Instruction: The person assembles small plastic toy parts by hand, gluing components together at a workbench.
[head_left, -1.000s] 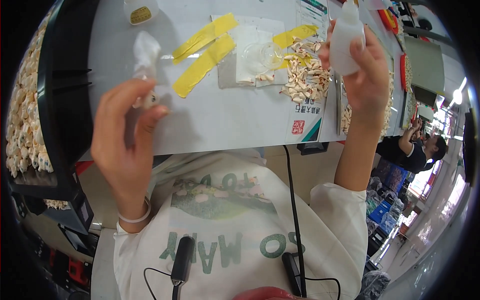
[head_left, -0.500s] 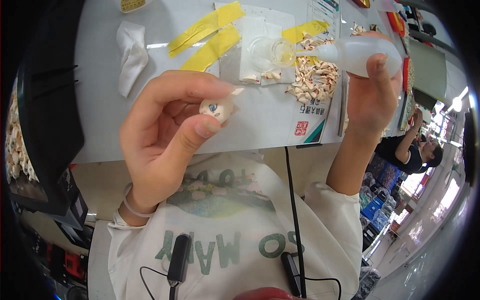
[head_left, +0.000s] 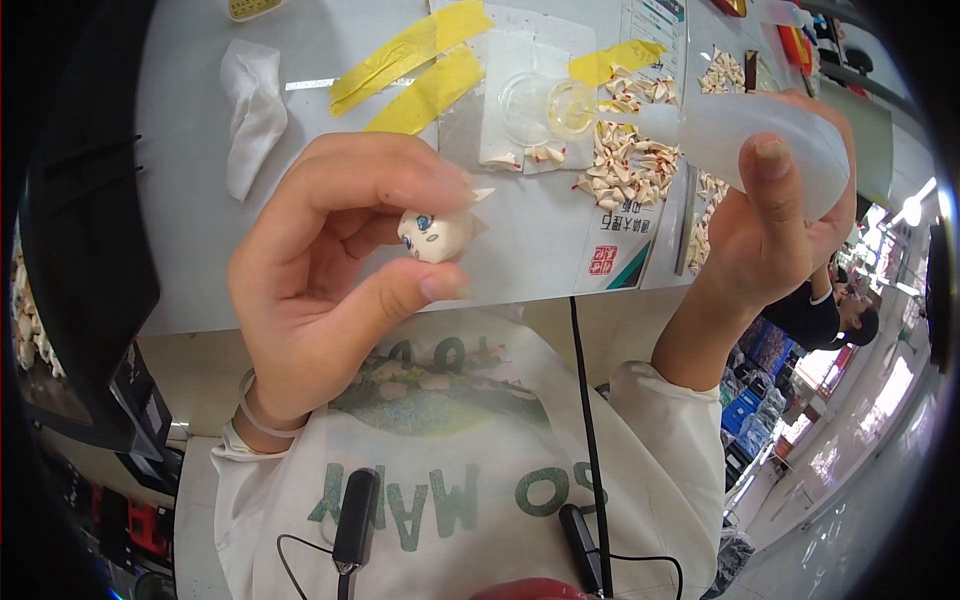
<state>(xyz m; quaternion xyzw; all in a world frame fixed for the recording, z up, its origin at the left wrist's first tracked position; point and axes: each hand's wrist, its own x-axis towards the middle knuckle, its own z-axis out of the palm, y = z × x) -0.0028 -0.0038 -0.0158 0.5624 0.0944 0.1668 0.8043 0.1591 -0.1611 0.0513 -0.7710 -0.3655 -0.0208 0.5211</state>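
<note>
Between thumb and forefinger, my left hand pinches a small cream figurine head with painted blue eyes. Pointed tips stick out on its right side, by the fingertips. My right hand is wrapped round a translucent white squeeze bottle, tilted sideways with its nozzle to the left. The nozzle end lies by a small clear cup with a yellowish tint. Just below the nozzle lies a pile of small cream pointed pieces with red marks. Two more such pieces rest on a white pad.
Yellow tape strips cross the grey-white table. A crumpled white cloth lies at the left, beside a black bin. A black cable hangs over the front edge. Another person is at the far right.
My right hand and the bottle have moved right, drawing the nozzle back from the cup. In my left hand the figurine head has turned, and both painted eyes now show.
</note>
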